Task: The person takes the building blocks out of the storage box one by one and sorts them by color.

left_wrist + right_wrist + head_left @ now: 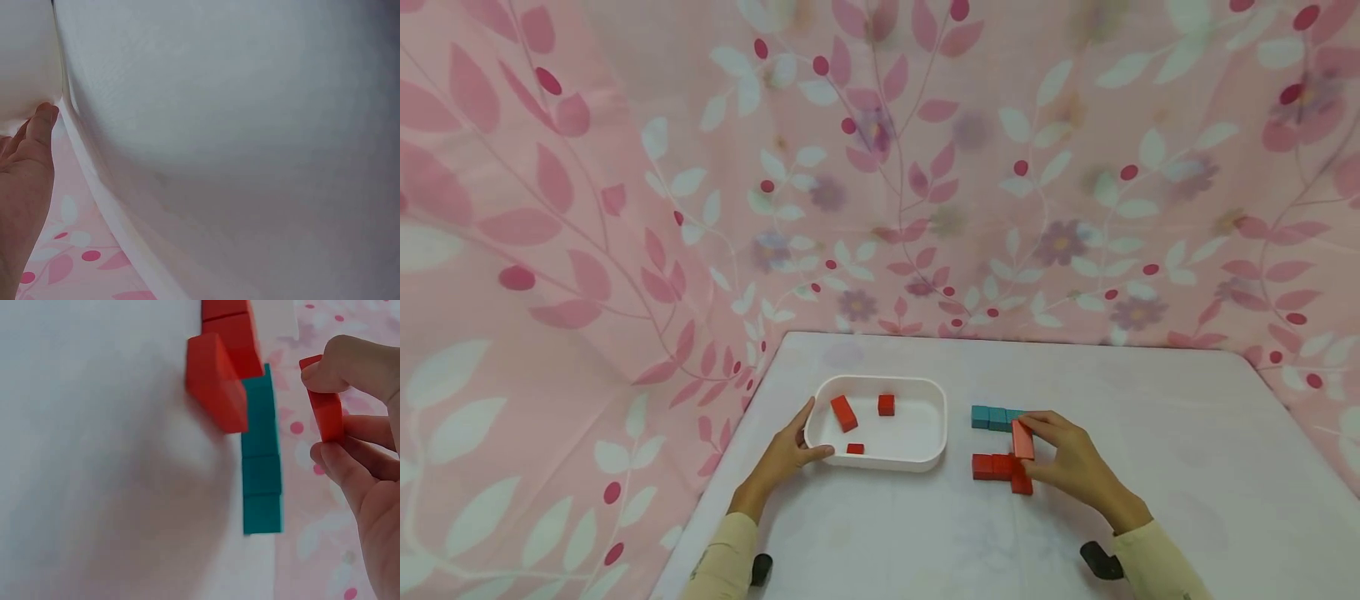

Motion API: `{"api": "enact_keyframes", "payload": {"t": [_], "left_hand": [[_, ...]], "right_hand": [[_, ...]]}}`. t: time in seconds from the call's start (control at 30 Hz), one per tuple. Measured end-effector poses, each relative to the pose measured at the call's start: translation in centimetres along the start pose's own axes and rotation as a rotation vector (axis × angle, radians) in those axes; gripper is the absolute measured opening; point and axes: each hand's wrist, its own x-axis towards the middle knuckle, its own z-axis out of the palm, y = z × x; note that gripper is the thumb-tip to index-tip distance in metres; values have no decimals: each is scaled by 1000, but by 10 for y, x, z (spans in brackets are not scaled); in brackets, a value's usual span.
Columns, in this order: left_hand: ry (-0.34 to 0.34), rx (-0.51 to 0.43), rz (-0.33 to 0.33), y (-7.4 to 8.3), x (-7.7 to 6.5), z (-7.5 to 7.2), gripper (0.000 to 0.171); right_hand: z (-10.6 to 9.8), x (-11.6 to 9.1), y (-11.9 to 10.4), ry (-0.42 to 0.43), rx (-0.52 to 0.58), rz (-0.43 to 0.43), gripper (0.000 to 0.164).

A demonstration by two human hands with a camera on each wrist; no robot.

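My right hand point(1071, 458) pinches a red rectangular block point(1022, 440) between thumb and fingertips. In the right wrist view, the held block point(326, 409) appears beside the teal row point(262, 456). Under and beside this hand in the head view is a line of red blocks point(992, 467), with another red block point(1021, 479) set at an angle at its right end. Behind them runs the teal row point(988, 417), its right end partly hidden by the hand. At the left, my left hand point(786, 458) holds the near-left corner of a white tray point(917, 460), thumb at the rim.
Inside the tray lie a longer red block point(844, 413), a red cube point(886, 405) and a small red piece point(855, 448) by the front wall. A white cloth covers the table point(910, 533). Floral pink curtains point(925, 208) hang behind and to the left.
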Motion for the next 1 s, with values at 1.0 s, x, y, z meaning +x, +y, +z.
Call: {"api": "enact_keyframes", "payload": {"t": [1.0], "left_hand": [[2,-12,-27,-5,2,0,108]], "right_hand": [[13,-29,23,-129,-44,194,68]]}}
